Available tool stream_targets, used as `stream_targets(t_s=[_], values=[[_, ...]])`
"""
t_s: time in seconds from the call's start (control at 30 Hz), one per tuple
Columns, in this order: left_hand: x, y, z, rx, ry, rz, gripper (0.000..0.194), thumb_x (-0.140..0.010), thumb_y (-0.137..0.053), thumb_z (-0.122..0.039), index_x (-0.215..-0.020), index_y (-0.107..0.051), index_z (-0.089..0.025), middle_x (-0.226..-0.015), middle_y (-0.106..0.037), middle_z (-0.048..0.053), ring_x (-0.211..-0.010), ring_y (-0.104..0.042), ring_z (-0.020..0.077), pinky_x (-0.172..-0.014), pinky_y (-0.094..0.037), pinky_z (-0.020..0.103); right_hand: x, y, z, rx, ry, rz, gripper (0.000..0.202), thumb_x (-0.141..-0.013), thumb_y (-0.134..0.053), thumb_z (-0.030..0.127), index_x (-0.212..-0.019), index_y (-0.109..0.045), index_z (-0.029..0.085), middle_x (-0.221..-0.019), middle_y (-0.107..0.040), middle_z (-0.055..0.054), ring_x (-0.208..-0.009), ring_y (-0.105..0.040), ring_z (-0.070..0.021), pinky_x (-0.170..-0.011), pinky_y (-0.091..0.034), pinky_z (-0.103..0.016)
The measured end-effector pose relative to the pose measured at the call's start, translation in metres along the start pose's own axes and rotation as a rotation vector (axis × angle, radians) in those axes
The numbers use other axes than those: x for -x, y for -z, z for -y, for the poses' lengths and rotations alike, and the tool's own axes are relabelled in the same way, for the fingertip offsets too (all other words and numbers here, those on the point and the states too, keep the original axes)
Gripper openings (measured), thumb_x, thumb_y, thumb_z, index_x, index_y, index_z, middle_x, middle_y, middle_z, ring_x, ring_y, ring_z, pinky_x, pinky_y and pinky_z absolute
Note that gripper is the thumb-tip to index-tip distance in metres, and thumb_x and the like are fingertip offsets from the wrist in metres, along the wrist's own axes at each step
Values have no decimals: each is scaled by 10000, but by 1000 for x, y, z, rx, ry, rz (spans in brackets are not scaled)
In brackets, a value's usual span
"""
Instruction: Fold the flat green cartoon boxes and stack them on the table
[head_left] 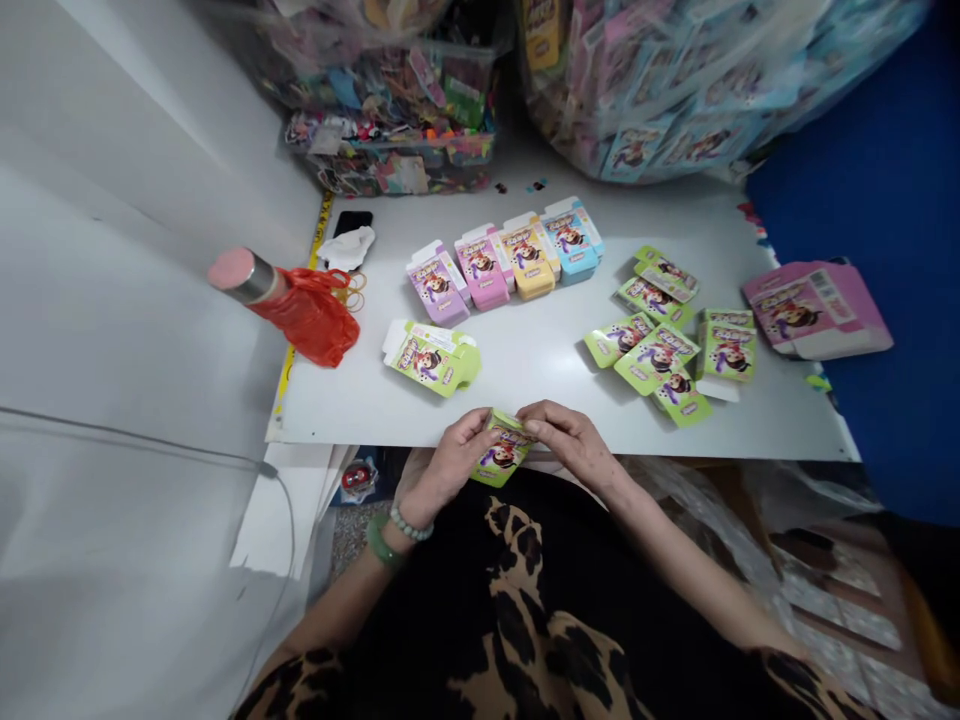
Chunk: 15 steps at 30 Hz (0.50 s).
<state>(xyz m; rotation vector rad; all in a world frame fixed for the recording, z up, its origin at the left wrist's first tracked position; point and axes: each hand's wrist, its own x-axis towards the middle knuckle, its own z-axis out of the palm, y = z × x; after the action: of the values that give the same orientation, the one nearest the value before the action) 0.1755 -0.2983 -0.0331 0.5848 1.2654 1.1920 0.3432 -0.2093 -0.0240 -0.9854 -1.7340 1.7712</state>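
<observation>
As left hand [448, 463] grips, box [500, 463] under thumb [484, 440]

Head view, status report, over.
Left hand gripping green box. Right hand at its top corner. Nothing blocking either hand; another green box on table ahead, untouched.

None of the lettering on the boxes [501, 458] is legible

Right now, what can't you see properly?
Head view:
Held green cardboard box: print too small; left edge partly covered by the left hand.
Lower end of the pink-topped metallic cylinder: hidden by the red plastic bag.
Part of the flat black object: under crumpled white material.
Clear plastic sack of blue boxes: top cut off by picture edge.
</observation>
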Motion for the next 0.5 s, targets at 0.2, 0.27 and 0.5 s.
stream_targets(t_s=[0.2, 0.27, 0.5], values=[[-1, -2, 3, -32, -23, -51, 426, -774, -732, -429, -1128, -682, -196, -1083, -718, 63, -984, -651, 227, -869, -510, 333, -11, -7, 2, -47, -82, -47, 233, -752, -662, 410, -866, -703, 211, -849, -690, -28, -803, -598, -189, -746, -489, -318], [-2, -2, 4, 3, -18, -75, 446, -763, -743, -415, -1146, -678, -196, -1122, -714, 70, -1004, -653, 228, -888, -510, 337, -13, -9, -1, -63, -122, -92, 252, -744, -641, 419, -851, -714, 203, -828, -697, -29, -769, -601, -189, -733, -495, -327], [-3, -3, 7, 59, -39, -76, 464, -720, -785, -371, -1133, -672, -194, -1169, -709, 83, -1030, -653, 224, -918, -510, 358, -10, -11, 2, 223, -85, -138, 231, -804, -561, 334, -889, -744, 222, -921, -745, -50, -873, -668, -235, -821, -513, -369]])
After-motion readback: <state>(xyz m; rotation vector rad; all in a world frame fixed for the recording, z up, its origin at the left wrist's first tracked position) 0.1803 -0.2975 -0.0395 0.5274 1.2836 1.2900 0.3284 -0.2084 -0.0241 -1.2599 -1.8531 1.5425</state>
